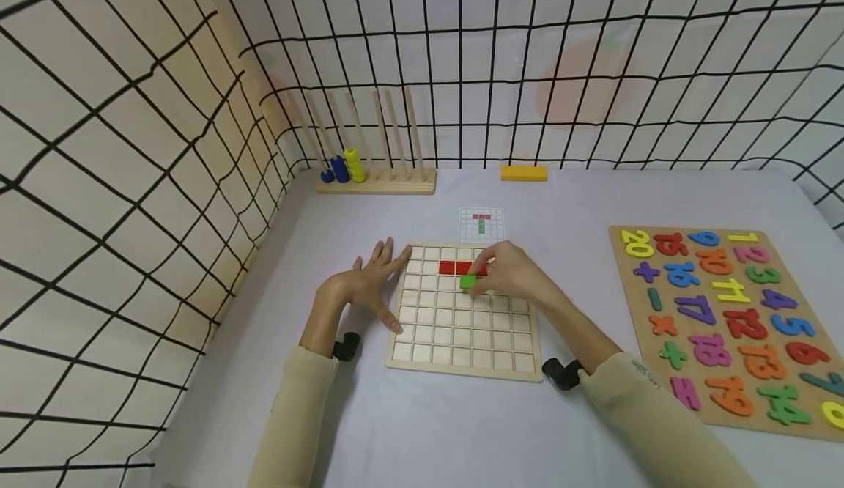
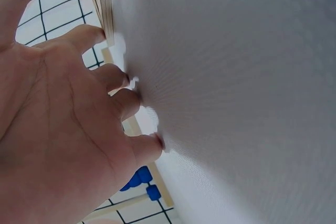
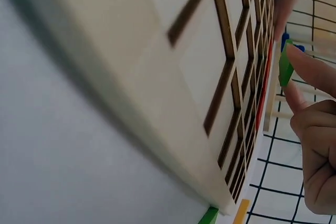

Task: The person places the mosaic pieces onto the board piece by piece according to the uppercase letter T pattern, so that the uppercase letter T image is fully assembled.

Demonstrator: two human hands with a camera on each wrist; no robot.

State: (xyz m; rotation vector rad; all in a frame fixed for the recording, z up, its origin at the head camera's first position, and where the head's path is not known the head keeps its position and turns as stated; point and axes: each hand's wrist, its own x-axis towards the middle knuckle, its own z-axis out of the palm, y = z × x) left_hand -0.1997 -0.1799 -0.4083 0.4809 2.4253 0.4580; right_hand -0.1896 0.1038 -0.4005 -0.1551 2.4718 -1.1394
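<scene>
A square wooden grid board [image 1: 461,368] lies flat on the table. Along its left side my left hand [image 1: 365,283] spreads its fingers, thumb on the lower left edge and a fingertip at the upper left corner. In the left wrist view its fingertips [image 2: 152,148] rest on the table beside the board's edge [image 2: 103,3]. Between thumb and finger my right hand [image 1: 511,272] pinches a green tile [image 3: 285,65] above the board. A row of red tiles [image 1: 447,267] sits in an upper row of the grid, its right end partly hidden by my right hand.
Behind the board lies a pattern card [image 1: 481,225] with a red and green T shape. A number puzzle board [image 1: 633,312] is at the right. At the back stand a bead rack [image 1: 389,185] and a yellow block [image 1: 524,174]. Black wire mesh [image 1: 461,56] encloses the table.
</scene>
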